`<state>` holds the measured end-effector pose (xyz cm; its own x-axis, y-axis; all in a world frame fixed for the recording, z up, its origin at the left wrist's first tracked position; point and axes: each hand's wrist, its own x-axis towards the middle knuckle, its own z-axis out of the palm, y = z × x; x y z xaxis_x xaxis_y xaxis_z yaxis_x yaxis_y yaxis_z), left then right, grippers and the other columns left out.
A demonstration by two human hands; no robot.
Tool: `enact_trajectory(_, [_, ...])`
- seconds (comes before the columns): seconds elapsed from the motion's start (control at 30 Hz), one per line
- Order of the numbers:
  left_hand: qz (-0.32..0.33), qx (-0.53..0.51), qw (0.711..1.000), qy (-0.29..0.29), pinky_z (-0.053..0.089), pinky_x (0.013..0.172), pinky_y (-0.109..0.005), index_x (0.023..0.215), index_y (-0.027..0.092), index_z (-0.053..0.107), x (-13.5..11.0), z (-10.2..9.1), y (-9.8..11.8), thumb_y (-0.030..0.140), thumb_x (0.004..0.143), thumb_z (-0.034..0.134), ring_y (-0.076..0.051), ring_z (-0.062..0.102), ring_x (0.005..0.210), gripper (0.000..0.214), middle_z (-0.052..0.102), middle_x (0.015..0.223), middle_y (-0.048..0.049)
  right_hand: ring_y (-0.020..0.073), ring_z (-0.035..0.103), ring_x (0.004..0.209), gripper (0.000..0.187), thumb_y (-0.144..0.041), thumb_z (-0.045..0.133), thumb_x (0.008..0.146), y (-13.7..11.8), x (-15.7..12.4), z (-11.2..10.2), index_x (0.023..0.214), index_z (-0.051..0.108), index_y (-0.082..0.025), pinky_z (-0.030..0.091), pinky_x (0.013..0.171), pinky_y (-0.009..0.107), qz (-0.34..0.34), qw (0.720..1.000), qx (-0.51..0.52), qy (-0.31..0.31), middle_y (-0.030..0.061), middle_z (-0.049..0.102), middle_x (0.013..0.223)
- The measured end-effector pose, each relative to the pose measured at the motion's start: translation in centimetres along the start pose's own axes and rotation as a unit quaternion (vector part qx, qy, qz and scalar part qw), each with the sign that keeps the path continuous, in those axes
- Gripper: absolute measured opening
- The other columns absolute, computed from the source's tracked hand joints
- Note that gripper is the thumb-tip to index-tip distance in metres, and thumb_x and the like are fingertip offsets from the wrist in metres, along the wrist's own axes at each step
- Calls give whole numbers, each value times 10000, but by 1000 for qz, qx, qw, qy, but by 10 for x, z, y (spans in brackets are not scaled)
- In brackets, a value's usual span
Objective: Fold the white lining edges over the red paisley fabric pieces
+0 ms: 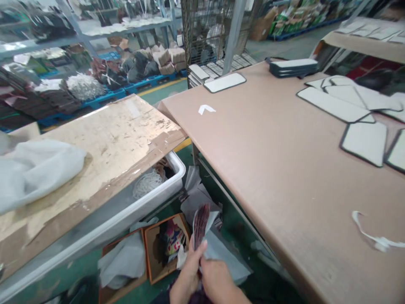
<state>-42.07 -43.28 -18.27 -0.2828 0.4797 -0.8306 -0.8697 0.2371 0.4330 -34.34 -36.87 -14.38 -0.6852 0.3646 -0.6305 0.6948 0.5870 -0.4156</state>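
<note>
Low at the bottom centre, my left hand (189,270) and my right hand (217,278) are closed together on a thin dark patterned piece (200,223) that stands up edge-on between them. They hold it down below the edge of the brown table (268,169), above an open cardboard box (164,249) with colourful contents and grey sheets (221,249) on the floor.
White panels with dark borders (363,141) lie at the table's far right, one more (224,82) at the far edge beside a dark stack (294,66). A white strip (376,240) lies near the right. At left, a worn board (95,147) covers a white tub (158,185); white cloth (34,169) rests on it.
</note>
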Motion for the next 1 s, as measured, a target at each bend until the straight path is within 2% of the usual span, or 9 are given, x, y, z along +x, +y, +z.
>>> enact_trajectory(0.07, [42,6,998,35,490,734,-289,1060,156,555,-31,9,5,276,527,772,-208,631,763,588,665,835,-62,296,632,816,472,-85,428,735,-22,-43,-8,1197,522,-113,463,710,378,-25,1000,-5,5,165,665,915])
enact_trajectory(0.17, [44,16,997,59,487,597,-266,949,132,577,-78,12,15,224,546,738,-164,599,574,443,631,647,-16,263,599,912,460,-225,524,750,-35,-90,-23,1208,511,-184,448,785,346,-74,991,98,56,112,639,1025])
enact_trajectory(0.27, [21,26,999,-20,506,611,-296,963,130,569,-126,18,31,220,588,724,-193,628,612,416,664,723,-54,243,522,1049,371,-259,530,765,-37,-121,-41,1131,556,-206,384,906,339,-23,969,170,179,91,587,1116])
enact_trajectory(0.37, [8,42,995,-88,524,675,-332,1024,125,549,-169,33,49,200,599,732,-238,655,715,468,683,823,-98,239,440,1154,513,-230,571,724,-41,-146,-58,1220,462,-160,326,974,335,18,940,221,260,119,502,1226])
enact_trajectory(0.43, [18,48,992,-115,527,722,-340,1086,135,527,-192,44,57,197,614,733,-249,658,783,519,685,879,-106,212,483,1096,458,-210,552,735,-45,-164,-70,1182,464,-156,358,929,300,7,929,242,280,106,526,1175])
enact_trajectory(0.57, [26,67,984,-163,526,773,-340,1203,176,472,-223,60,62,242,666,719,-244,650,862,595,680,956,-103,181,562,831,112,-188,437,814,-51,-198,-91,885,524,-186,397,748,268,21,929,188,318,55,599,881])
enact_trajectory(0.7, [23,110,972,-205,527,782,-334,1240,189,460,-244,83,58,302,704,695,-241,646,884,596,679,971,-103,171,545,708,168,-196,337,865,-39,-226,-100,765,472,-197,365,650,265,55,904,173,386,45,579,754])
enact_trajectory(0.87, [61,171,958,-222,529,793,-337,1235,176,463,-258,143,46,214,701,686,-241,646,888,580,676,979,-97,156,516,691,143,-293,383,854,12,-249,-106,761,446,-205,372,655,269,26,793,342,502,7,547,716])
enact_trajectory(1.0, [83,219,937,-258,528,798,-330,1232,175,468,-271,211,28,185,678,696,-240,643,891,599,674,988,-90,170,541,716,252,-449,423,822,78,-277,-118,742,406,-210,421,654,297,-9,628,565,534,17,563,762])
